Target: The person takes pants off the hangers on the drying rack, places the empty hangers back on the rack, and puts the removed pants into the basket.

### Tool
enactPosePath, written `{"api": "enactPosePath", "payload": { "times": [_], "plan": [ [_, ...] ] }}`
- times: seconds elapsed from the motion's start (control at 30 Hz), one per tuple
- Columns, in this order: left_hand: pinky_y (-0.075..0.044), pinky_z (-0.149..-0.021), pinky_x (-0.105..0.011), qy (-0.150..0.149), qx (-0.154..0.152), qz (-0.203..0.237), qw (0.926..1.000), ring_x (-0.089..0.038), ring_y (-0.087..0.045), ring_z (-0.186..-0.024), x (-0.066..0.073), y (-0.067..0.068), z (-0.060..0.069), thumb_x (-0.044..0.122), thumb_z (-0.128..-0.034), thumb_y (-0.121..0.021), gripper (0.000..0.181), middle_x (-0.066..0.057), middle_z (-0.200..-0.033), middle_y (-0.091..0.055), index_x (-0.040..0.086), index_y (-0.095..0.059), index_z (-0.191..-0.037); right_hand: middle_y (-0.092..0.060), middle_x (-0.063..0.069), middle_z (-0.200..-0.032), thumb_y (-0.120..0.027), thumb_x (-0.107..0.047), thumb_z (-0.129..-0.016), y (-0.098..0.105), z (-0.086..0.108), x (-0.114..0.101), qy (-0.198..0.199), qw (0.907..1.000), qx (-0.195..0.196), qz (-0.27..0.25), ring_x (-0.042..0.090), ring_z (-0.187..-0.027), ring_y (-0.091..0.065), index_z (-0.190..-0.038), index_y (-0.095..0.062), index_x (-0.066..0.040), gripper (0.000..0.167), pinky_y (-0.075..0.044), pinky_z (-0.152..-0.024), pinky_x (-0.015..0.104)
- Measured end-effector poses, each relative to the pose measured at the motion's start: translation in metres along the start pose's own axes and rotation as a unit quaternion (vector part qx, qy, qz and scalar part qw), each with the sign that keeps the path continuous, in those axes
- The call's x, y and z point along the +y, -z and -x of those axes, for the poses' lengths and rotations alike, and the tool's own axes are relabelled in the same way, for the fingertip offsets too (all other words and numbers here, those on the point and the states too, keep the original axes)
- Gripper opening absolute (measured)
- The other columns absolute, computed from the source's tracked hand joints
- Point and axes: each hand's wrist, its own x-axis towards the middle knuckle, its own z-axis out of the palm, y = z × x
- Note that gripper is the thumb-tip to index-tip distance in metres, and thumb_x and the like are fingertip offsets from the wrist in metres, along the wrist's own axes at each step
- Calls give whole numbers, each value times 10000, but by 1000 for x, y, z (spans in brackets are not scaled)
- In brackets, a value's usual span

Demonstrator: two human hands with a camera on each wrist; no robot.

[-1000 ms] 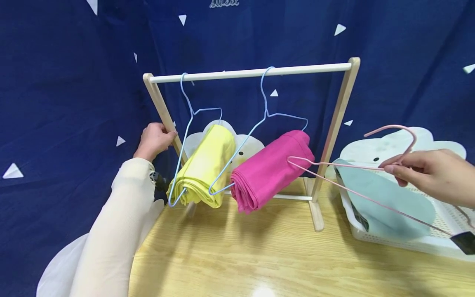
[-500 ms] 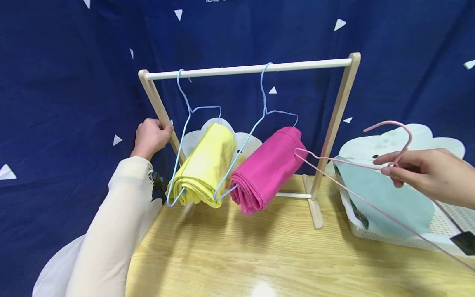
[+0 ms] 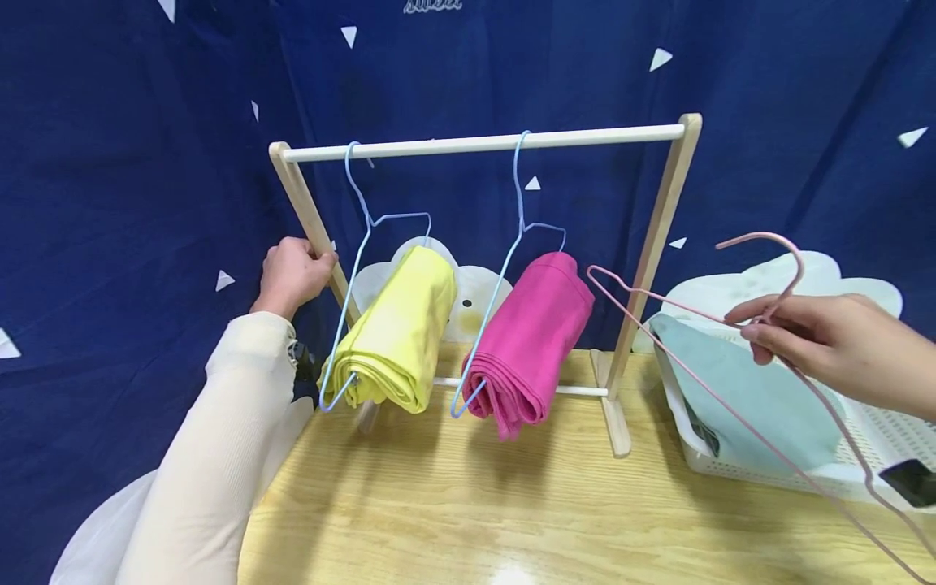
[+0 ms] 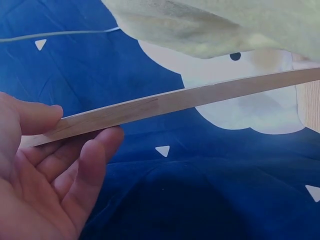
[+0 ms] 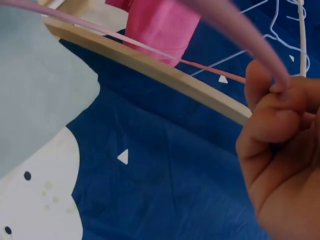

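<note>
My left hand (image 3: 292, 272) grips the left wooden post (image 3: 307, 203) of a small clothes rack, thumb on one side and fingers on the other in the left wrist view. My right hand (image 3: 841, 333) pinches a pink wire hanger (image 3: 799, 264) just below its hook, holding it right of the rack with nothing hung on it. From the white rail (image 3: 468, 145) hang two blue hangers. The left one carries a folded yellow cloth (image 3: 398, 329), the right one a folded magenta cloth (image 3: 534, 333). The pink hanger's lower end runs out of the head view.
A white perforated basket (image 3: 683, 414) stands right of the rack, with a pale teal cloth (image 3: 753, 398) in it. The rack's right foot (image 3: 617, 426) rests on the wooden table (image 3: 409, 512). Behind hangs a dark blue curtain (image 3: 453, 73).
The magenta cloth's hanger has swung round, and the cloth now lies more parallel to the yellow one. The pink hanger has turned, its tip now beside the magenta cloth. My left hand stays put.
</note>
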Motion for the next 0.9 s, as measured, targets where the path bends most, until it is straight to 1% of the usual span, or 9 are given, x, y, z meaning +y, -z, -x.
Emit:
{"api": "enactPosePath", "payload": {
  "times": [0.1,0.2,0.23,0.33,0.4,0.5,0.63,0.73,0.9],
  "plan": [
    [-428,-551,-262,0,-42,37,10000,-295,-664,-785,2,1,-1,300,-965,-547,373,-232,-918,-719,-38,-693,-1025,-566,-166,-715,-593,-51,-969,1,-5,-5,17,9999,-74,140,-20,-496,-413,-976,-708,-112,131,-334,-471,168],
    [-438,-528,-258,26,-91,70,9999,-253,-673,-713,2,4,-1,288,-964,-543,371,-244,-932,-722,-47,-687,-1037,-583,-144,-727,-595,-41,-963,-1,-14,-10,229,9995,63,199,-34,-501,-396,-911,-697,-145,155,-317,-469,160],
    [-439,-524,-260,35,-111,81,9999,-242,-669,-694,3,5,-1,287,-964,-543,372,-245,-930,-720,-49,-685,-1042,-575,-143,-713,-599,-41,-958,-1,-17,-12,248,9994,109,213,-36,-500,-387,-917,-700,-147,152,-310,-468,160],
    [-438,-527,-267,38,-125,66,9999,-215,-660,-665,2,7,-1,285,-963,-541,377,-241,-914,-720,-55,-682,-1048,-568,-139,-685,-612,-16,-933,-3,-25,-19,386,9983,267,347,-47,-509,-352,-905,-702,-147,161,-287,-465,161],
    [-437,-529,-270,32,-123,44,9999,-206,-652,-653,2,8,0,284,-965,-540,377,-234,-899,-719,-56,-680,-1051,-544,-138,-651,-609,-14,-931,-4,-30,-23,396,9979,257,442,-48,-518,-335,-932,-706,-128,150,-283,-467,174],
    [-434,-527,-272,11,-115,16,9999,-192,-642,-629,1,8,0,284,-966,-538,379,-231,-881,-716,-59,-679,-1047,-556,-109,-644,-599,-25,-943,-3,-37,-28,422,9975,212,518,-43,-517,-333,-903,-693,-112,133,-293,-466,192],
    [-438,-523,-270,13,-167,57,9998,-196,-638,-633,1,6,1,293,-970,-532,394,-237,-891,-710,-64,-673,-1056,-608,-62,-682,-568,-84,-981,0,-44,-35,139,9988,76,470,-11,-514,-354,-854,-678,-106,169,-312,-470,220],
    [-437,-530,-273,12,-185,62,9998,-205,-639,-642,2,4,1,297,-969,-529,398,-237,-891,-708,-64,-673,-1053,-628,-41,-698,-547,-136,-1005,2,-49,-41,-179,9990,-63,406,26,-532,-397,-876,-687,-84,196,-330,-481,234],
    [-427,-547,-287,-7,-201,4,9998,-205,-641,-645,3,3,1,295,-968,-535,386,-226,-874,-717,-56,-677,-1045,-621,-12,-678,-534,-177,-1017,3,-58,-53,-601,9974,-255,313,113,-567,-464,-928,-687,-47,220,-355,-496,252]
  ]
}}
